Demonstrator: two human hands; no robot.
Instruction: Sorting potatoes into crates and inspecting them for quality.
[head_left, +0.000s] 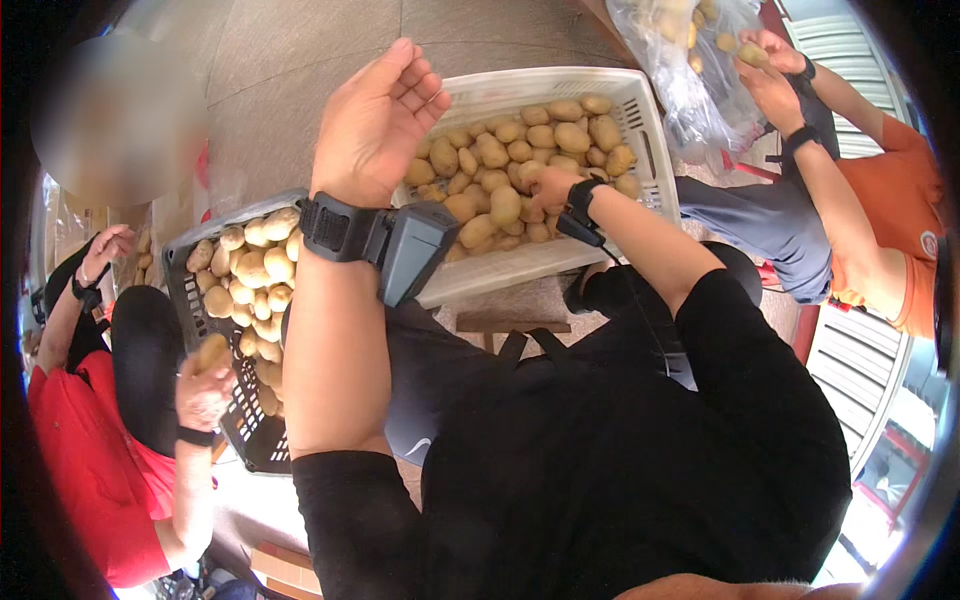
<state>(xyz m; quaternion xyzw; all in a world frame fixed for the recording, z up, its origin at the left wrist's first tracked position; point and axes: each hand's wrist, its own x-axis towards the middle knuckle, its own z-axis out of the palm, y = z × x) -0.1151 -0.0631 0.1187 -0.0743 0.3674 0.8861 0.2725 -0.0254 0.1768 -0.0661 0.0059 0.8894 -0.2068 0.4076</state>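
Note:
A white plastic crate (664, 161) full of potatoes (493, 150) lies before me. Over its left end my left hand (386, 112) is raised, with its palm turned towards the crate, its fingers loosely bent and nothing seen in it. My right hand (551, 191) reaches down among the potatoes near the middle right of the crate. Its fingers touch a potato (531, 174), but whether they grip it is not clear. Both my wrists wear black straps with devices. To the left, partly behind my left forearm, a black plastic crate (176, 277) holds more potatoes (253, 268).
At left, a co-worker in a red shirt holds a potato (212, 351) beside the black crate. On the right, another in orange holds a potato (752, 54) by a clear plastic bag (694, 97) of potatoes. A small wooden stool (514, 327) is below the white crate.

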